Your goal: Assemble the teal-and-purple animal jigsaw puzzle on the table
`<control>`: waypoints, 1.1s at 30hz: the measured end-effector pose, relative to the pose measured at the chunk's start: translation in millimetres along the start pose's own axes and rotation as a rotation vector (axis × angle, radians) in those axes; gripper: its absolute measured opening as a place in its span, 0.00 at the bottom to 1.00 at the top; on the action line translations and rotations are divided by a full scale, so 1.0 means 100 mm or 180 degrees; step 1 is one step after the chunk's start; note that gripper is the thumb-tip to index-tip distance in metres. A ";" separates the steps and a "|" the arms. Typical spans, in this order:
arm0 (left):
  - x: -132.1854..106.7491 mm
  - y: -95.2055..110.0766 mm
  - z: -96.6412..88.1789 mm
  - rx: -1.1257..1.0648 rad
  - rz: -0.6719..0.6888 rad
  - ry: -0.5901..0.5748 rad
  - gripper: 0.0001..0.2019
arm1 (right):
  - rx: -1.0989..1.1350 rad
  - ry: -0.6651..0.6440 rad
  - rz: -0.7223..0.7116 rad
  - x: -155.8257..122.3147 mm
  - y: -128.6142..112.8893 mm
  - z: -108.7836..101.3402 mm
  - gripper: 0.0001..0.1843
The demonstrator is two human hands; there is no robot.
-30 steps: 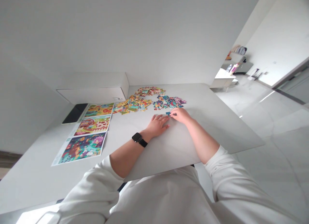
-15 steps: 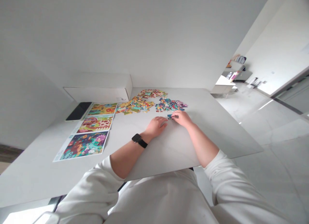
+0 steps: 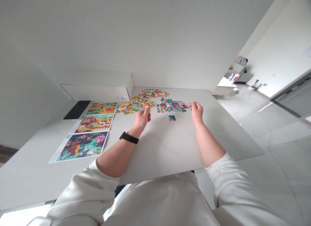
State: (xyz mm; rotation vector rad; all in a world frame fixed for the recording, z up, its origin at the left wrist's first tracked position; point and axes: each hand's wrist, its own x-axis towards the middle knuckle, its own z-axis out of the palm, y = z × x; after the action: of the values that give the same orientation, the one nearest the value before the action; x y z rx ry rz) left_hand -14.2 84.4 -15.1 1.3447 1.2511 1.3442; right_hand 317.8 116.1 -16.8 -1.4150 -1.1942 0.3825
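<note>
A small dark-blue jigsaw piece (image 3: 172, 117) lies by itself on the white table, between my two hands and touched by neither. My right hand (image 3: 196, 112) is closed in a pinch at the right edge of the blue and purple jigsaw pile (image 3: 171, 106), with its fingertips on a purple piece there. My left hand (image 3: 143, 118), wearing a black watch (image 3: 129, 137), is raised in front of the yellow jigsaw pile (image 3: 128, 106). Its fingers are curled and the thumb is pressed against them; whatever may be inside is hidden.
Behind sits a pile of red and pink pieces (image 3: 153, 93). To the left lie three printed pictures, a farm print (image 3: 94, 124) in the middle, with a black phone (image 3: 77, 110) beside them. A long white box (image 3: 97, 92) stands along the wall. The table's right edge borders the floor.
My hands have moved apart and left the dark-blue piece on the table. The left hand went left and up, its fingers curling; the right went right to the purple pieces.
</note>
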 end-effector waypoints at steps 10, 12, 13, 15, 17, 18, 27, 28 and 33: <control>0.01 -0.19 0.08 -0.0576 -0.0618 -0.0126 0.22 | -0.1938 -0.0963 -0.0181 0.44 0.16 0.05 0.16; 0.01 -0.19 0.06 -0.0612 -0.0677 -0.0144 0.24 | -0.2226 -0.1057 -0.0308 0.37 0.25 0.12 0.15; 0.02 -0.19 0.05 -0.0630 -0.0707 -0.0152 0.24 | -0.2319 -0.1038 -0.0374 0.34 0.30 0.15 0.15; 0.02 -0.20 0.04 -0.0659 -0.0745 -0.0146 0.25 | -0.2443 -0.0982 -0.0503 0.30 0.38 0.20 0.14; 0.03 -0.21 0.04 -0.0675 -0.0749 -0.0148 0.25 | -0.2525 -0.0965 -0.0639 0.29 0.43 0.23 0.14; 0.03 -0.22 0.05 -0.0675 -0.0747 -0.0151 0.26 | -0.2555 -0.0960 -0.0701 0.29 0.45 0.24 0.13; 0.00 -0.22 0.08 -0.0662 -0.0644 -0.0244 0.21 | -0.1793 -0.0432 -0.0849 0.23 0.28 0.16 0.15; -0.01 -0.20 0.08 -0.0647 -0.0630 -0.0259 0.20 | -0.1482 -0.0426 -0.0827 0.20 0.25 0.15 0.14; -0.04 -0.17 0.11 -0.0635 -0.0544 -0.0435 0.19 | 0.0121 -0.0716 -0.0752 -0.12 0.05 0.18 0.18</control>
State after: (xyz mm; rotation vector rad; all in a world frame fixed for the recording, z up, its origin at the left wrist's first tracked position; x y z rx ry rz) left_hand -4.6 83.5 -33.2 1.1438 1.0836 1.2026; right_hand 300.0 117.1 -31.1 -1.2041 -1.5117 0.4035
